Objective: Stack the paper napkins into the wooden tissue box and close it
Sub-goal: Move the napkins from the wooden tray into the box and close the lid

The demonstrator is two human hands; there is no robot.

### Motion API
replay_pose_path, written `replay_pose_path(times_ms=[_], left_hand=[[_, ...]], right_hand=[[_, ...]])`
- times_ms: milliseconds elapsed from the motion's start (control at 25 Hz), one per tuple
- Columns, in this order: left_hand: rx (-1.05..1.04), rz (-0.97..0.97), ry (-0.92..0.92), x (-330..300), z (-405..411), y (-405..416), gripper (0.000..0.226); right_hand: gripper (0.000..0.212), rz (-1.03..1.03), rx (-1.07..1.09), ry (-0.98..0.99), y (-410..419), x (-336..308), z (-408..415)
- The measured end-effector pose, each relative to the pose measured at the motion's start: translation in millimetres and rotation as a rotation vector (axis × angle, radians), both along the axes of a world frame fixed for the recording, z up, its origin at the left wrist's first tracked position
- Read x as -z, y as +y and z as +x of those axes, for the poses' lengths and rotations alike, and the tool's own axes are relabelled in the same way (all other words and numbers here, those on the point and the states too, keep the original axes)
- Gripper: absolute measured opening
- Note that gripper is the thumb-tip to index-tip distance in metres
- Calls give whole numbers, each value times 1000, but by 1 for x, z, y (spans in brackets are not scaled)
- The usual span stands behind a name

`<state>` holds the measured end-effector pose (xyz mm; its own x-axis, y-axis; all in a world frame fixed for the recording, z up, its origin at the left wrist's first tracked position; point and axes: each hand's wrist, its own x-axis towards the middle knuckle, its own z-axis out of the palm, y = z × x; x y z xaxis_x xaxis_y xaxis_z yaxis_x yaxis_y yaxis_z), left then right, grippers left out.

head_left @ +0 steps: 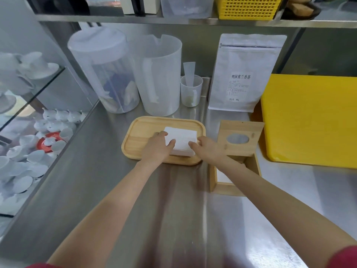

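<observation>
Right now my left hand (157, 147) and my right hand (207, 148) press against opposite sides of the square stack of white paper napkins (181, 141), which sits on the pale rounded-corner wooden tray (139, 132). My left fingers (171, 143) curl over the stack's left edge and top; my right fingertips (192, 145) pinch its right near corner, so both hands are closed on the stack between them. I cannot tell whether the stack is lifted or resting on the tray.

Just to the right of the tray stands the light wooden tissue box (214, 180), open, with its hinged lid (241, 138) tilted up and back; an oval slot is cut through the lid. My right forearm crosses over the box's open mouth, and something white shows inside.

Beyond the tray, two tall frosted plastic pitchers (158, 74) stand close together, with a small translucent measuring cup (191, 89) and a white stand-up pouch with printed text (245, 72) further right. Right of the box lies a thick yellow plastic cutting board (309, 120).

Nearer me than the tray, the brushed stainless steel counter (173, 209) lies bare and smooth. Left of the tray the counter ends at a straight edge, beyond which white ceramic cups (29, 157) sit lower down.
</observation>
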<state>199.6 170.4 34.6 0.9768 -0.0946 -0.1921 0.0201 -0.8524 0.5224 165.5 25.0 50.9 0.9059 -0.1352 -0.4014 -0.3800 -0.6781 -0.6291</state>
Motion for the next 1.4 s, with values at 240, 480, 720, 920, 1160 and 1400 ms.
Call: replay_pose_path(times_ms=[240,480,720,920,1160,1400], left_hand=[[-49,-5,221,11,30,9,59],[-142,-138,397,27,43,1,61],[-354,-449,549,37,52,-3,63],[-350,-553,671,51,63,5,78],[-284,-710,629,58,54,18,83],[-307,-998,527,32,27,32,59]], right_hand=[[52,-55,86,83,14,20,38],[46,-114,130,141,15,42,45],[47,-92,138,112,13,49,45],[50,-39,138,114,12,56,44],[47,112,185,63,9,57,38],[65,377,177,-12,5,37,20]])
